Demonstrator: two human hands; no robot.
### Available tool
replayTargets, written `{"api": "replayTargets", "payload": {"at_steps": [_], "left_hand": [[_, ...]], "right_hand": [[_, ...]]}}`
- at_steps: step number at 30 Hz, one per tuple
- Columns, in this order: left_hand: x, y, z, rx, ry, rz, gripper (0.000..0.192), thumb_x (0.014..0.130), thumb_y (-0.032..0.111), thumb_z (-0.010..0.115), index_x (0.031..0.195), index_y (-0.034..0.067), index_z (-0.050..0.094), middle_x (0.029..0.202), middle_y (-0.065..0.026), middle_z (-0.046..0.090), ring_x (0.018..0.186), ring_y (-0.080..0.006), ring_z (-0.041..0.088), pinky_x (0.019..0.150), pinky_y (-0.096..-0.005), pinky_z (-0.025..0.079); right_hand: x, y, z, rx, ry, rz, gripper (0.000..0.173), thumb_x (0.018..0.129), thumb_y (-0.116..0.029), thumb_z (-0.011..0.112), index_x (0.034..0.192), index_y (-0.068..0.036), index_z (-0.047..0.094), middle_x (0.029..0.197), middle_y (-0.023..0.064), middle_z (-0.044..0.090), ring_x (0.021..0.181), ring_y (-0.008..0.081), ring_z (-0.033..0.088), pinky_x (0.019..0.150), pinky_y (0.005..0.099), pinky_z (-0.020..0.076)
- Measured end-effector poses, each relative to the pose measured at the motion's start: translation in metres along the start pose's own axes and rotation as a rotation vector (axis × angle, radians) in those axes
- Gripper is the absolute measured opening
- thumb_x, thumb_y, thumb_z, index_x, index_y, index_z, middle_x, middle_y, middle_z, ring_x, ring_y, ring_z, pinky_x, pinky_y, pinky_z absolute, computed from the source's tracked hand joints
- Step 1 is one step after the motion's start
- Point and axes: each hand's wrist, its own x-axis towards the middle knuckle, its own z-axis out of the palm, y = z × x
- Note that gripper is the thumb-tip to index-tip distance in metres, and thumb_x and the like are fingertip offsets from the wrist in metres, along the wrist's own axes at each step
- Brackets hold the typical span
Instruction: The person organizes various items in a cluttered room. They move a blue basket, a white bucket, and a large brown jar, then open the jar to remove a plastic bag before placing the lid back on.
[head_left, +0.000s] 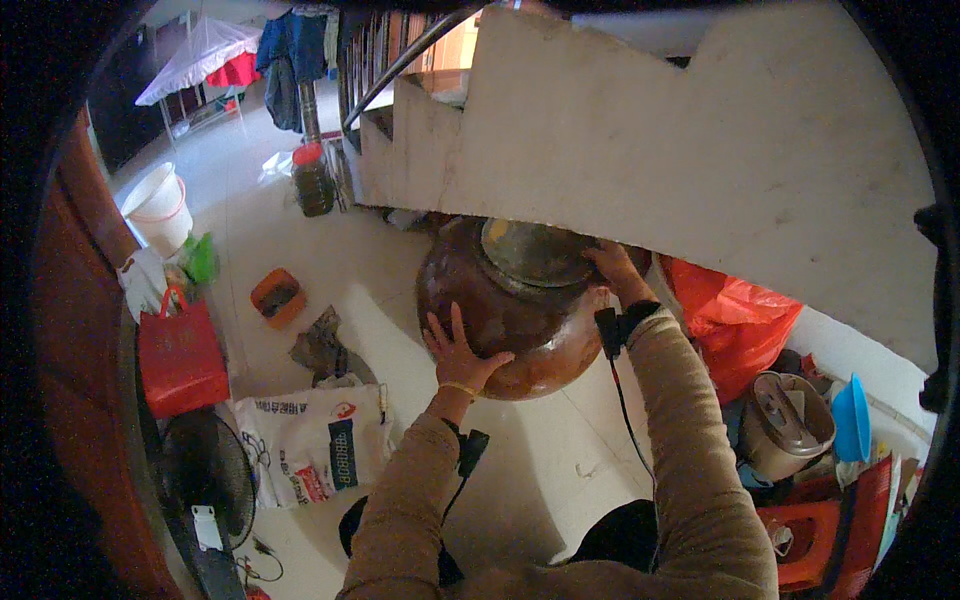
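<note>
A large brown glazed jar (525, 330) stands on the tiled floor, its far part hidden under the sloping underside of a staircase. A round dark greenish lid or cover (536, 253) lies over its mouth. My left hand (459, 360) rests with fingers spread on the jar's near left side, holding nothing. At the right edge of the lid is my right hand (616, 266), its fingers touching the rim; whether they grip it is hard to tell.
The concrete stair side (637, 135) hangs low beyond the jar. Right: a red plastic bag (731, 315), a brown lidded bucket (787, 427). Left: a printed sack (307, 446), an orange container (279, 298), a red bag (182, 356), a fan (208, 480) and a red-lidded jar (312, 184).
</note>
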Motion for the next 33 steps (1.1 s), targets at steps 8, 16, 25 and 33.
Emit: {"api": "replayTargets", "payload": {"at_steps": [8,16,25,33], "left_hand": [[0.001,-0.004,0.004,-0.018,-0.001,0.012,0.129,0.049,0.064,0.078,0.147,0.024,0.005,0.147,-0.0301,0.001,0.133,-0.053,0.008,0.107,-0.0573,0.021],[-0.002,-0.005,0.003,-0.044,-0.012,0.033,0.125,0.053,0.062,0.078,0.146,0.022,0.004,0.147,-0.0301,0.001,0.134,-0.0508,0.008,0.106,-0.0575,0.023],[-0.002,-0.003,0.002,-0.013,-0.026,0.005,0.126,0.051,0.059,0.081,0.146,0.022,0.006,0.147,-0.0286,0.003,0.134,-0.0497,0.009,0.105,-0.0571,0.024],[0.049,0.047,-0.042,0.186,0.003,0.603,0.104,0.058,0.055,0.077,0.14,0.011,0.031,0.146,-0.0207,0.022,0.136,-0.037,0.018,0.111,-0.05,0.014]], "right_hand": [[-0.053,-0.026,0.001,0.778,0.145,0.061,0.027,0.085,-0.013,0.054,0.108,0.0,0.055,0.094,0.0098,0.061,0.081,0.0234,0.063,0.057,0.0378,0.0578],[-0.148,0.017,-0.096,0.701,0.308,0.192,0.023,0.084,-0.015,0.052,0.101,-0.002,0.061,0.083,0.0065,0.063,0.069,0.0182,0.061,0.052,0.029,0.0506],[-0.16,0.04,-0.11,0.762,0.453,0.169,0.021,0.084,-0.017,0.054,0.098,-0.002,0.059,0.086,0.0079,0.062,0.065,0.0187,0.06,0.049,0.0298,0.0512],[-0.195,0.026,-0.049,0.893,0.425,0.14,0.012,0.081,-0.015,0.055,0.089,-0.006,0.057,0.076,0.0037,0.057,0.065,0.018,0.06,0.05,0.0316,0.0532]]}}
